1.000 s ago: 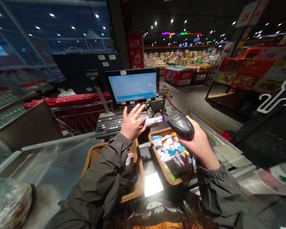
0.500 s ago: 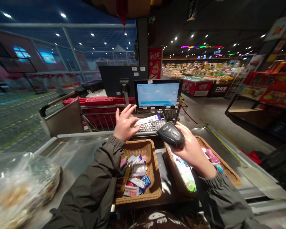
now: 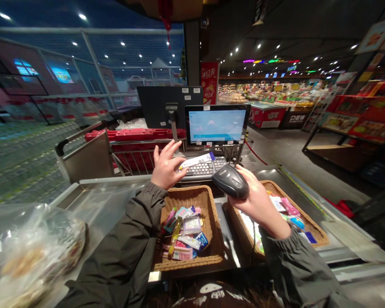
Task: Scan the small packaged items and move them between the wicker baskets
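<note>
Tall red banner [image 3: 209, 83]: large white Chinese characters near its top edge, reading 冰红茶.
Black sign panel [image 3: 297, 119]: white lettering opening with what looks like a P or D; the rest cannot be made out.
Red chest freezer [image 3: 266, 116]: white logo, blurred.
Black monitor seen from behind [image 3: 154, 107]: white stickers by its top right corner, print too small.
Black-framed lit screen [image 3: 216, 124]: stickers along its top and bottom edges, and lines of on-screen text, all illegible.
White narrow package with blue end [image 3: 197, 161]: printing too small to read.
Black plastic scanner [image 3: 230, 182]: faint mark, unreadable.
</note>
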A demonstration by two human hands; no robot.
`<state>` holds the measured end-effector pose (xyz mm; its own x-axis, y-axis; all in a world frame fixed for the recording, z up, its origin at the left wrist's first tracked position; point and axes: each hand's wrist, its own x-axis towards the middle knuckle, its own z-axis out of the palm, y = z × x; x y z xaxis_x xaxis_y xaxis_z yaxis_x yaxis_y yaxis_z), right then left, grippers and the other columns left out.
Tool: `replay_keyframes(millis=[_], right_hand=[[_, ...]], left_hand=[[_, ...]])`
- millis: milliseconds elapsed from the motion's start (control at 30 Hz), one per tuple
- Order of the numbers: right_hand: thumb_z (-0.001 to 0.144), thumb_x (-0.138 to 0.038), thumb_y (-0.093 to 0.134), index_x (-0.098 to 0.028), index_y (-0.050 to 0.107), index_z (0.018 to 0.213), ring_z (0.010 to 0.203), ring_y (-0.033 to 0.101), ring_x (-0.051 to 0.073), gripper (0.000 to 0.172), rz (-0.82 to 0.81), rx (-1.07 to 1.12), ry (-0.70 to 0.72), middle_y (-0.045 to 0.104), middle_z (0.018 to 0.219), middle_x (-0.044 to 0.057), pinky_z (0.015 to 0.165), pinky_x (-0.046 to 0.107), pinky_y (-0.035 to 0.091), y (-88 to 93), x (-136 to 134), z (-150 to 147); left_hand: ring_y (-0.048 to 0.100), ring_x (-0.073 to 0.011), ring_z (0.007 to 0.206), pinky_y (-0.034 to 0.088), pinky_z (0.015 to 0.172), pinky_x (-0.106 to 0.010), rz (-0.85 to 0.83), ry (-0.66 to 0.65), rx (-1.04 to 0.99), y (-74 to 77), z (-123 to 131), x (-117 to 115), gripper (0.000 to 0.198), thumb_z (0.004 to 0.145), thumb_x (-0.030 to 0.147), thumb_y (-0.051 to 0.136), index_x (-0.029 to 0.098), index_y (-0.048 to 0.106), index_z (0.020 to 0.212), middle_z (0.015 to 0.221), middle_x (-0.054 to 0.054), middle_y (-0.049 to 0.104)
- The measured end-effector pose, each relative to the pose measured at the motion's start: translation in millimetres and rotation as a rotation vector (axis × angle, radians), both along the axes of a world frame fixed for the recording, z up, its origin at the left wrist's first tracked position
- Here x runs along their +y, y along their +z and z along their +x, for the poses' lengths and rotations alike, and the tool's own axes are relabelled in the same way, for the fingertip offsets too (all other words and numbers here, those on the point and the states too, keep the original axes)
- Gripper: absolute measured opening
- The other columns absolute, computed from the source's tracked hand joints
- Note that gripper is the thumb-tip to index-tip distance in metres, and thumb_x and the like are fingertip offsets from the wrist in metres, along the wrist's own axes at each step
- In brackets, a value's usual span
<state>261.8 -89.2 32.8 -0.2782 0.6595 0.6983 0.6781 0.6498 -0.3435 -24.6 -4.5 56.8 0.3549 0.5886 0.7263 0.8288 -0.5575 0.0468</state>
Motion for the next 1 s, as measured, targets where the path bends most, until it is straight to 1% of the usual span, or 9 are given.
replay_keyframes(millis=[133,300,400,567,633,733,833,1000], right_hand=[[0.070,-0.023,0.067,-0.021,0.059,0.121,0.131,0.050,0.039,0.052,-0.001,0.014,-0.031,0.064,0.126,0.014,0.107,0.061,0.043,-3.5,2.0,-0.8],[0.072,-0.025,0.067,-0.023,0.063,0.115,0.127,0.054,0.037,0.042,0.006,-0.001,-0.039,0.066,0.120,0.012,0.108,0.060,0.044,-5.3,6.1,-3.6],[0.072,-0.024,0.067,-0.021,0.063,0.114,0.125,0.055,0.036,0.042,0.006,0.004,-0.025,0.067,0.118,0.012,0.107,0.059,0.044,-7.1,7.3,-6.6],[0.071,-0.025,0.068,-0.021,0.062,0.116,0.128,0.053,0.038,0.046,-0.075,0.019,-0.028,0.067,0.120,0.013,0.107,0.061,0.043,-17.2,7.5,-9.5],[0.070,-0.026,0.069,-0.021,0.061,0.117,0.129,0.052,0.038,0.048,-0.105,0.013,-0.022,0.067,0.120,0.012,0.108,0.061,0.042,-22.5,7.6,-9.5],[0.070,-0.025,0.069,-0.021,0.062,0.116,0.128,0.053,0.037,0.046,-0.138,0.000,-0.012,0.067,0.120,0.012,0.108,0.060,0.042,-28.6,7.6,-9.4],[0.070,-0.024,0.068,-0.020,0.064,0.113,0.125,0.056,0.037,0.043,-0.164,-0.019,-0.003,0.068,0.118,0.013,0.107,0.059,0.043,-31.0,7.3,-10.2],[0.070,-0.025,0.067,-0.020,0.063,0.114,0.123,0.058,0.036,0.045,-0.218,-0.028,-0.006,0.068,0.118,0.013,0.105,0.057,0.045,-34.0,7.8,-11.6]], left_hand=[[0.038,-0.0321,0.143,0.007,0.120,-0.061,-0.023,-0.006,-0.004,-4.7,-5.1,0.5,0.016,0.081,0.036,0.064,0.025,0.073,0.088,0.151,-0.006,0.048],[0.039,-0.0303,0.142,0.005,0.120,-0.061,-0.054,-0.022,0.003,-16.1,-12.6,1.4,0.017,0.081,0.037,0.063,0.025,0.073,0.087,0.150,-0.007,0.049],[0.040,-0.0304,0.142,0.006,0.120,-0.061,-0.078,-0.024,0.012,-23.9,-16.9,1.3,0.017,0.081,0.037,0.063,0.024,0.073,0.087,0.149,-0.008,0.050],[0.042,-0.0311,0.141,0.006,0.119,-0.062,-0.127,-0.032,0.038,-38.2,-24.9,-0.8,0.018,0.081,0.037,0.062,0.023,0.073,0.087,0.148,-0.009,0.051],[0.043,-0.0306,0.140,0.006,0.119,-0.062,-0.163,-0.037,0.061,-46.7,-28.6,-2.4,0.019,0.081,0.038,0.062,0.024,0.073,0.087,0.148,-0.009,0.052],[0.043,-0.0303,0.139,0.005,0.119,-0.062,-0.215,-0.047,0.099,-63.2,-34.5,-6.1,0.018,0.082,0.037,0.062,0.024,0.073,0.086,0.148,-0.008,0.052],[0.044,-0.0311,0.139,0.004,0.119,-0.064,-0.272,-0.053,0.127,-81.8,-39.9,-11.6,0.017,0.081,0.036,0.062,0.024,0.074,0.088,0.148,-0.009,0.051],[0.046,-0.0338,0.137,0.004,0.118,-0.067,-0.432,-0.092,0.190,-110.9,-46.2,-24.3,0.017,0.079,0.035,0.065,0.023,0.074,0.088,0.146,-0.010,0.053]])
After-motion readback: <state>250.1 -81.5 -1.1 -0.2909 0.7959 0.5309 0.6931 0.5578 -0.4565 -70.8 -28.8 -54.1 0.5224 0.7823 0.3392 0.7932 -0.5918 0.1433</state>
